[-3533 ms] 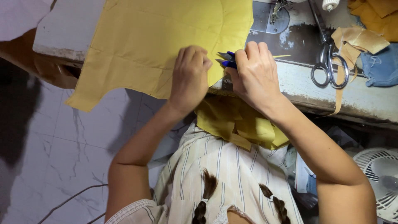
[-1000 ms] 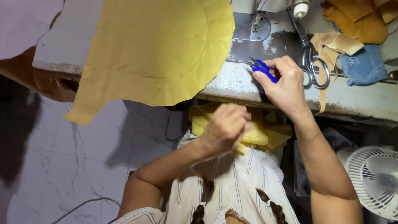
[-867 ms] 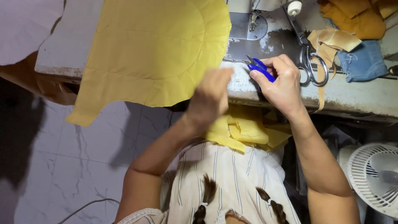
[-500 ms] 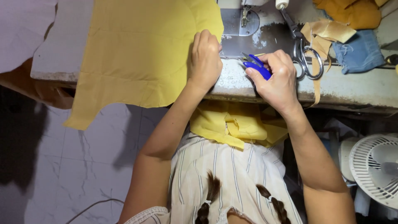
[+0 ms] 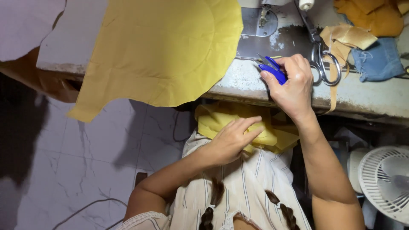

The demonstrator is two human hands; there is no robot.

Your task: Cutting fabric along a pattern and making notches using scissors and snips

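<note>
Yellow folded cloth (image 5: 238,123) lies in the lap under the table (image 5: 366,96) edge, long axis three-to-nine; the left hand (image 5: 232,140) rests flat on it. At one o'clock the right hand (image 5: 292,81) grips blue thread snips (image 5: 272,70) on the table.

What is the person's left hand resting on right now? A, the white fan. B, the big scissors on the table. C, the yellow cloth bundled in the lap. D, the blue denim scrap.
C: the left hand lies on the bundled yellow cloth in the lap, below the table edge, while the right hand holds the blue snips.
</note>
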